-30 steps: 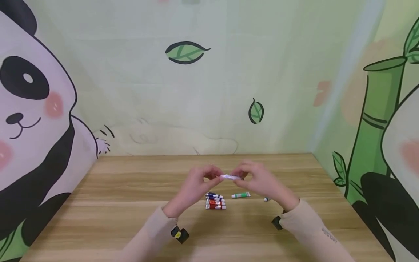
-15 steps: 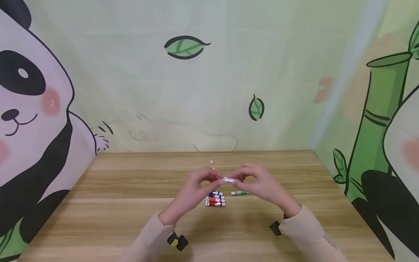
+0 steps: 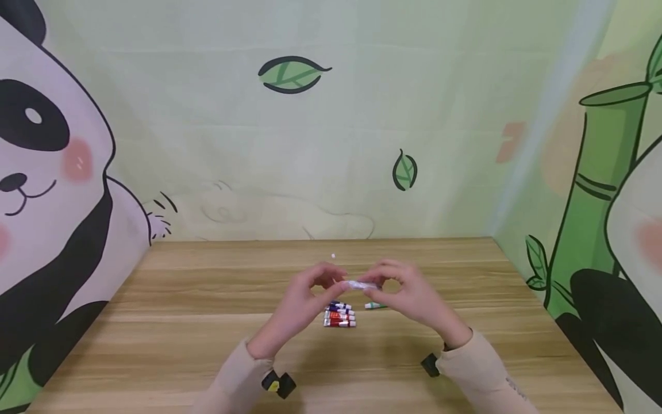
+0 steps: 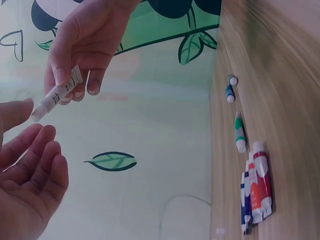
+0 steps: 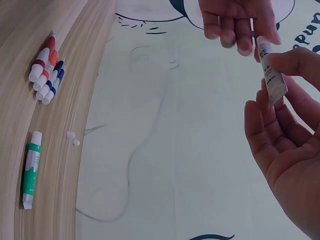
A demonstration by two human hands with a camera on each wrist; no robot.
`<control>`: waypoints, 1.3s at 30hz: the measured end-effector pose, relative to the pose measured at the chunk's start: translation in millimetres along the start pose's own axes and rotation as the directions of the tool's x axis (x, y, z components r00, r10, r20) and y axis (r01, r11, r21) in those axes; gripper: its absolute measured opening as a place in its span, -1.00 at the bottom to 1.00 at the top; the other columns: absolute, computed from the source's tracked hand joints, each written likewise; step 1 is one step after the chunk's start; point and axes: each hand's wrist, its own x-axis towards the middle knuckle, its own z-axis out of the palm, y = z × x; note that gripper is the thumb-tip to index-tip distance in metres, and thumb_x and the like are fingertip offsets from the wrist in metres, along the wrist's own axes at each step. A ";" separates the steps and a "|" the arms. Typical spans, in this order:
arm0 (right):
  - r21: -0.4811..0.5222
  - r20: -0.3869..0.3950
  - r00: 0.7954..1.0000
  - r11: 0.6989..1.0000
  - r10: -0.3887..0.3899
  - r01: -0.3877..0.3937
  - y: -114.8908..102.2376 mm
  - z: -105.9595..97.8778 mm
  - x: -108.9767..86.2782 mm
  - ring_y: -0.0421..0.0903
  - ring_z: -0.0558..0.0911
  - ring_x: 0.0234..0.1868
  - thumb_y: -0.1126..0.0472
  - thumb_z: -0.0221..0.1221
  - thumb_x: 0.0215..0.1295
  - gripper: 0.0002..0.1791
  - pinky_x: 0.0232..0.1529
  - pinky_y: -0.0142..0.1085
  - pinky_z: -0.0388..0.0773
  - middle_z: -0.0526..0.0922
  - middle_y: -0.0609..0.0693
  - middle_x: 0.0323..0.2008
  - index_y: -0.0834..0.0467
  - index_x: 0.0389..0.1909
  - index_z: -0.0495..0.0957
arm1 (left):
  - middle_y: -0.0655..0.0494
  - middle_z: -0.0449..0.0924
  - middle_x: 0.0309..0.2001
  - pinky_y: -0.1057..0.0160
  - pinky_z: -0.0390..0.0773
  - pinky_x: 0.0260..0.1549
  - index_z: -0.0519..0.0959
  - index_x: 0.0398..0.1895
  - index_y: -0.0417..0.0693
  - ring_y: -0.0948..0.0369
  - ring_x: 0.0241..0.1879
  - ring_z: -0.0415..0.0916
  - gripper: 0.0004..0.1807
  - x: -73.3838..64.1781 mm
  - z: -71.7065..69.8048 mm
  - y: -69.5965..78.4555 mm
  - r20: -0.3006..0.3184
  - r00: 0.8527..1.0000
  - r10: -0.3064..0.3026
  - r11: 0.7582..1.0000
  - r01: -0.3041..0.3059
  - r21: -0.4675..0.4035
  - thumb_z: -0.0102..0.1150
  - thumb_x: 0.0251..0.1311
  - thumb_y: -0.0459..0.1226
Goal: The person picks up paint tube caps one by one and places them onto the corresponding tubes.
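My right hand pinches a small white paint tube with dark print between thumb and fingers, near its flat crimped end. The tube is held level above the table in the head view. My left hand is at the tube's other, narrow end, thumb tip right beside it and index finger lifted a little away, the other fingers loosely bent. Below the hands lies a row of red, orange and blue paint tubes. A green paint tube lies apart to their right, partly hidden by my right hand in the head view.
Two small white pieces lie toward the table's back edge. A blue tube with another white-capped one behind it lies past the green tube. The wooden table meets a printed backdrop at the back.
My left index finger has risen off the tube's narrow end, leaving a gap to the thumb. The tube stays in my right hand, which now covers more of the green tube.
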 end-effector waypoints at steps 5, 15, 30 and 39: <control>-0.012 -0.021 1.000 1.000 0.002 -0.002 0.7 3.3 -2.1 -0.14 0.56 -0.25 0.23 0.36 0.30 -0.79 -0.29 -0.27 0.53 0.64 -0.17 -0.26 0.02 -0.06 0.73 | 0.30 0.68 -0.31 0.26 0.62 -0.42 0.67 -0.10 0.04 0.18 -0.35 0.60 -0.84 -2.2 -1.3 0.7 0.017 0.999 -0.036 0.999 0.035 0.033 0.25 0.38 -0.14; -0.014 -0.057 0.998 1.000 -0.022 0.021 0.5 8.5 -5.3 -0.16 0.59 -0.22 0.30 0.36 0.28 -0.76 -0.25 -0.30 0.56 0.65 -0.16 -0.20 0.04 -0.06 0.72 | 0.26 0.67 -0.30 0.24 0.62 -0.36 0.67 -0.06 0.06 0.22 -0.29 0.61 -0.81 -4.8 -2.2 -0.8 0.047 0.997 -0.068 0.998 0.068 -0.004 0.26 0.36 -0.11; -0.044 -0.086 0.995 0.998 -0.041 0.037 -2.4 12.5 -4.7 -0.17 0.61 -0.18 0.21 0.36 0.29 -0.79 -0.18 -0.28 0.58 0.69 -0.18 -0.15 0.02 -0.07 0.73 | 0.16 0.71 -0.18 0.19 0.62 -0.23 0.65 0.04 -0.02 0.21 -0.23 0.61 -0.70 -5.5 -6.2 0.1 0.086 0.992 -0.094 0.995 0.093 0.023 0.23 0.38 -0.08; -0.092 -0.106 0.993 0.995 -0.056 0.046 -1.8 15.4 -3.2 -0.20 0.62 -0.17 0.26 0.39 0.24 -0.73 -0.07 -0.24 0.63 0.68 -0.16 -0.12 0.10 -0.03 0.68 | 0.23 0.71 -0.18 0.19 0.64 -0.21 0.66 -0.05 0.06 0.25 -0.23 0.63 -0.80 -5.4 -7.0 0.5 0.074 0.992 -0.098 0.995 0.098 0.001 0.20 0.41 -0.11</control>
